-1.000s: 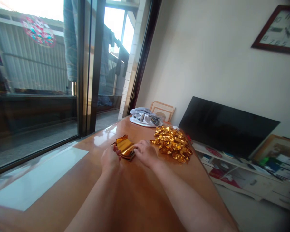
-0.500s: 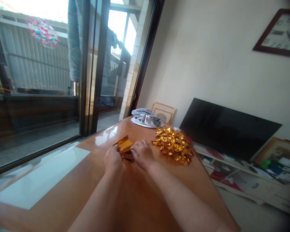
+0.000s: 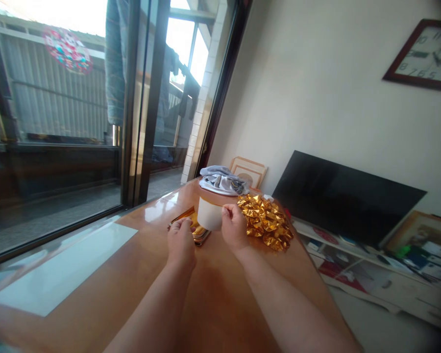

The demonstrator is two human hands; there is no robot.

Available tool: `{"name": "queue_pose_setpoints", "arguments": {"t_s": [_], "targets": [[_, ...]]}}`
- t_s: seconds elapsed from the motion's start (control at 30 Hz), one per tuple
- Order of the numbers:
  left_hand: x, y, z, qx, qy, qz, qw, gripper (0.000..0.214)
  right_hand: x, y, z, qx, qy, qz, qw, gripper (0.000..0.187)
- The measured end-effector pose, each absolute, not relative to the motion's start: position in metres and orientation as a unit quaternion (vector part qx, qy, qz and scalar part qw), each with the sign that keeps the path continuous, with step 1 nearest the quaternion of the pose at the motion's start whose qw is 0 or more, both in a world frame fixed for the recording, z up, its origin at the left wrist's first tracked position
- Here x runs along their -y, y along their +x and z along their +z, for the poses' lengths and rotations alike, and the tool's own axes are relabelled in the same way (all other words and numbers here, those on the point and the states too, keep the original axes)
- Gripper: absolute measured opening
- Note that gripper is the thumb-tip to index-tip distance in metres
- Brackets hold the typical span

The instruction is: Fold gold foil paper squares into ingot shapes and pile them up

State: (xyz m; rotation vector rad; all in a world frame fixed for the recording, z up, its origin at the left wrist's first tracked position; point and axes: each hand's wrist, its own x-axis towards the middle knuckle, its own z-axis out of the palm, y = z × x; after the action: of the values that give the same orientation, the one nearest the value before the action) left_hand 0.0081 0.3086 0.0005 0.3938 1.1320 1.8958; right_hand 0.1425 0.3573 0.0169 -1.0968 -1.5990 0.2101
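Note:
Pinched by one edge in my right hand [image 3: 235, 226] is a thin sheet of foil paper [image 3: 209, 215], lifted a little off the table. Its pale plain side faces me, and a gold line shows along its upper edge. Below and left of that sheet lies a stack of gold foil paper [image 3: 201, 237] on the wooden table. My left hand [image 3: 181, 240] is over the stack's left, near side, its fingers curled and pressed together. What those fingers grip, if anything, is hidden.
Right of my right hand is a heap of folded gold foil pieces [image 3: 266, 223]. Folded grey-white cloth [image 3: 222, 181] lies at the table's far end. A pale rectangular sheet [image 3: 66, 269] is along the left edge. Beyond stand a television [image 3: 347, 196] and a low cabinet [image 3: 375, 279].
My right hand has drawn a sheet off the stack and moved right with it, pale side toward me. My left hand has shifted slightly right over the stack.

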Motion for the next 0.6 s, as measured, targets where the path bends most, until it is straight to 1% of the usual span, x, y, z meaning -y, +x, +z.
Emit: {"name": "queue_pose_setpoints", "arguments": {"t_s": [0.1,0.2,0.37,0.47,0.6], "targets": [[-0.304,0.018,0.002,-0.446,0.209,0.76,0.424,0.017,-0.349,0.154,0.02,0.637,-0.456,0.138,0.605,0.024],[-0.3,0.03,-0.001,-0.441,0.302,0.744,0.4,0.018,-0.336,0.17,0.019,0.584,-0.465,0.198,0.634,0.025],[-0.283,0.051,-0.008,-0.441,0.498,0.681,0.305,0.017,-0.303,0.206,0.006,0.472,-0.509,0.319,0.646,0.025],[-0.263,0.065,-0.009,-0.438,0.633,0.59,0.244,0.023,-0.281,0.23,-0.005,0.415,-0.523,0.36,0.651,0.028],[-0.241,0.081,-0.011,-0.397,0.798,0.423,0.163,0.044,-0.254,0.256,-0.025,0.339,-0.523,0.428,0.654,0.027]]}}
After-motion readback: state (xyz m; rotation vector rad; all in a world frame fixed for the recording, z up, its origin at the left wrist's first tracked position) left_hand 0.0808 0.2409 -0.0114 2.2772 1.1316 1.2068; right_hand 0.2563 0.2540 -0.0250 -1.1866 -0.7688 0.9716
